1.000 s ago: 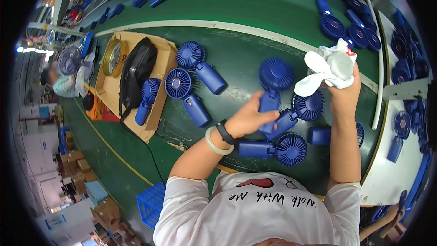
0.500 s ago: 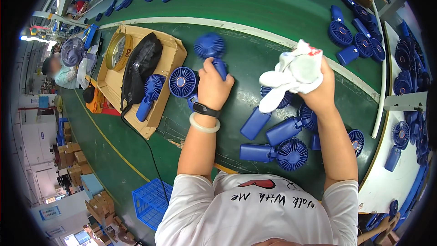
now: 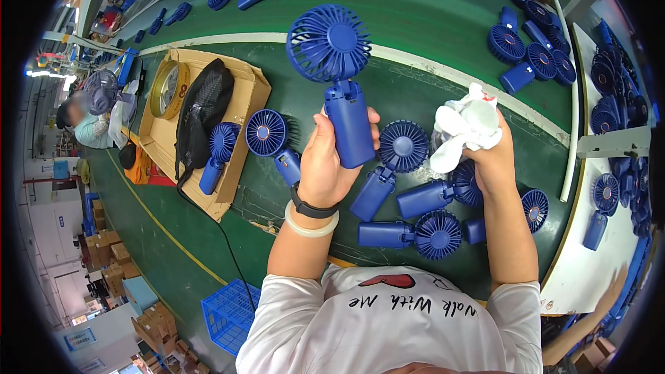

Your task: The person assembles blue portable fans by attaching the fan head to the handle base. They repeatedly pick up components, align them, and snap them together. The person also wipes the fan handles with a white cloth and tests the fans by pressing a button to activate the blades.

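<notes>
My left hand (image 3: pixel 331 166) grips the handle of a blue handheld fan (image 3: pixel 350 125), held up above the green bench with its round slatted head pointing away from me. A bunched white cloth (image 3: pixel 465 128) with a small red mark is in my right hand (image 3: pixel 493 156), over the bench to the right. Between and below my hands lie several more blue handheld fans (image 3: pixel 438 234). One of them, a fan (image 3: pixel 404 147), rests just left of the cloth. Left of my left wrist lies another fan (image 3: pixel 267 133).
A shallow cardboard box (image 3: pixel 239 159) at left holds a black mesh pouch (image 3: pixel 208 111), a tape roll (image 3: pixel 168 90) and a fan. Beyond a white rail (image 3: pixel 415 57), fans lie on a green belt (image 3: pixel 388 7). A white table (image 3: pixel 589 263) with fans stands right. Another person (image 3: pixel 90 121) is far left.
My left hand has lifted the fan and turned over, so its palm side now shows around the handle. The cloth in my right hand has shifted right, uncovering a fan on the bench.
</notes>
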Motion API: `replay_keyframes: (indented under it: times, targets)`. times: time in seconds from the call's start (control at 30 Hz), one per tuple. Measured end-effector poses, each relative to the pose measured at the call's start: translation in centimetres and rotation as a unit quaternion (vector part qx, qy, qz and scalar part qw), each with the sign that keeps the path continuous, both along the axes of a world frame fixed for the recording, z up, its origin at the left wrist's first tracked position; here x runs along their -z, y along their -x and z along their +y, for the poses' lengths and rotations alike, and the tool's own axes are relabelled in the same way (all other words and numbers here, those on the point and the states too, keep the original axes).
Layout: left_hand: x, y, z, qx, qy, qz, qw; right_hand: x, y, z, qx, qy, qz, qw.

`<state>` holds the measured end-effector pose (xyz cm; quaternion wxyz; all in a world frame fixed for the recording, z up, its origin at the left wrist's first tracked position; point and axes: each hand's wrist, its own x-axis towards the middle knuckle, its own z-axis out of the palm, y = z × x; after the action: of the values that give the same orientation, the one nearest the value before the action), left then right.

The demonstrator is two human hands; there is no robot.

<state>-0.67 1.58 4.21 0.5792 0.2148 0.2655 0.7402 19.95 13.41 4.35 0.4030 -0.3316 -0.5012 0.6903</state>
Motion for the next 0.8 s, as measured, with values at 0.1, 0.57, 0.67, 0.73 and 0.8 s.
replay_keyframes:
  times: [0.1, 0.57, 0.67, 0.73, 0.8]
  targets:
    - [-1.3, -1.0, 0.2, -0.047, 0.004, 0.028, 0.998, -0.9, 0.1, -0.6, -0.021, -0.05, -0.064, 0.996]
    - [-0.2, 0.0, 0.1, 0.044, -0.124, -0.117, 0.984, -2.9, 1.5, -2.7, -0.076, -0.152, -0.124, 0.978]
    - [0.3, 0.2, -0.1, 0.094, -0.123, -0.144, 0.978, -3.4, 0.9, -2.9, -0.077, -0.155, -0.124, 0.977]
    - [0.5, 0.1, -0.3, 0.103, -0.1, -0.134, 0.981, -3.2, 0.5, -3.0, -0.071, -0.16, -0.127, 0.976]
    - [0.7, 0.0, -0.3, 0.089, -0.105, -0.145, 0.98, -3.0, 0.2, -3.0, -0.071, -0.155, -0.13, 0.977]
